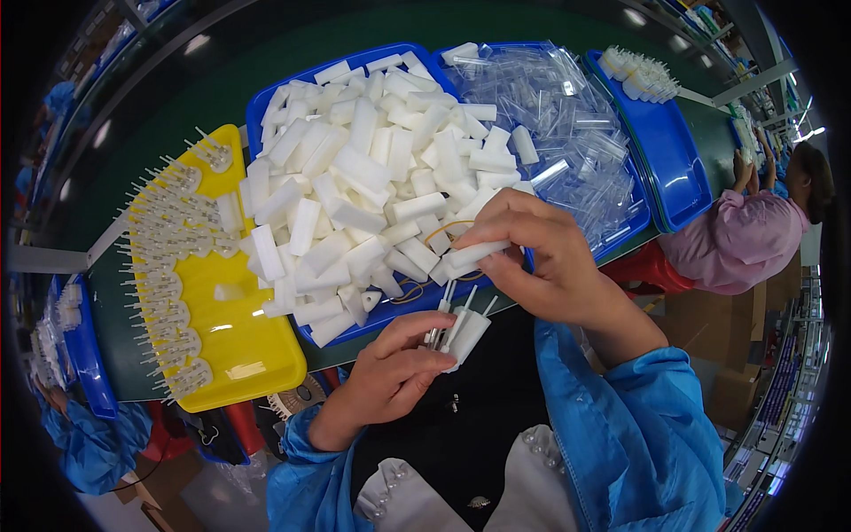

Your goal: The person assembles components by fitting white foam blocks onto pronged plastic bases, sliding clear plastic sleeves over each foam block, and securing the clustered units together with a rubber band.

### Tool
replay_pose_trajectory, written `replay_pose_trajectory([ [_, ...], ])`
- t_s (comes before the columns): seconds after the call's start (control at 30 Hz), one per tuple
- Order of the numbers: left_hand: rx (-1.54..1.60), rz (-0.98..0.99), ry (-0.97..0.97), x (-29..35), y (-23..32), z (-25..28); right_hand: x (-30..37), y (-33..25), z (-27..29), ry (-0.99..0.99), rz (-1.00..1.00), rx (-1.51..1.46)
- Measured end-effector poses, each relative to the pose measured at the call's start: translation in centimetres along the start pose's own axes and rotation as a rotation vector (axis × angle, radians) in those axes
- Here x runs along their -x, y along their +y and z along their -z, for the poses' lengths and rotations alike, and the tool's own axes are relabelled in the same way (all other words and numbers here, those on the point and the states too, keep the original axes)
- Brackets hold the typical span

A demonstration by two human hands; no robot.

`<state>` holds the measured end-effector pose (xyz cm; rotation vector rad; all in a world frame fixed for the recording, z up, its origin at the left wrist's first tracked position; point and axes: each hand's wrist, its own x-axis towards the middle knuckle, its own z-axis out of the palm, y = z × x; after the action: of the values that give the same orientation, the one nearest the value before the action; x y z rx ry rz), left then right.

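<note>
My left hand (390, 368) is closed on a white plastic part with upright prongs (468, 339), near the front edge of the bench. Just above and to the right, my right hand (545, 257) pinches a small white foam block (479, 254) between thumb and fingers. The block is apart from the prongs, a little above them. Right behind both hands, a heap of white foam blocks (355, 168) fills a blue tray (254, 115). Thin tan loops (408, 291), perhaps rubber bands, lie at that tray's near edge.
To the left, a yellow tray (235, 337) holds rows of pronged white parts (164, 239). Clear plastic tubes (567, 124) fill a second blue tray (638, 208). A blue tray (678, 168) further right carries white parts (638, 75). A person in pink (731, 239) sits at far right.
</note>
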<state>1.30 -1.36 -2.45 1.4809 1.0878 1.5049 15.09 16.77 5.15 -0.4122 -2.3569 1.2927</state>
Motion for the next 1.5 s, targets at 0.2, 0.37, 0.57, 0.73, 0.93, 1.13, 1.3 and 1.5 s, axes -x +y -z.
replay_pose_trajectory([
  [0.2,-0.32,-0.101,-0.025,-0.4,0.8,-0.3,1.4,1.4,0.5,0.059,-0.075,-0.302],
  [0.37,-0.44,-0.165,-0.04,-0.9,1.2,-0.5,1.4,0.7,0.2,0.148,-0.332,-0.633],
  [0.57,-0.481,-0.079,-0.033,-0.8,1.5,-0.9,1.8,0.9,0.3,0.115,-0.37,-0.669],
  [0.73,-0.488,-0.186,-0.003,-1.0,0.6,-1.0,1.8,0.9,0.1,0.035,-0.459,-0.76],
  [0.93,-0.45,-0.139,0.019,-1.1,0.8,-1.1,2.0,1.0,0.3,0.028,-0.533,-0.747],
  [1.13,-0.433,-0.053,0.026,-1.2,1.3,-1.2,2.5,1.1,-0.1,0.057,-0.458,-0.596],
  [1.3,-0.445,-0.009,0.023,-1.2,1.3,-1.3,2.6,0.6,-0.2,-0.015,-0.431,-0.403],
  [1.5,-0.416,-0.045,0.028,-1.0,0.9,-1.4,2.6,1.3,0.0,-0.047,-0.525,-0.785],
])
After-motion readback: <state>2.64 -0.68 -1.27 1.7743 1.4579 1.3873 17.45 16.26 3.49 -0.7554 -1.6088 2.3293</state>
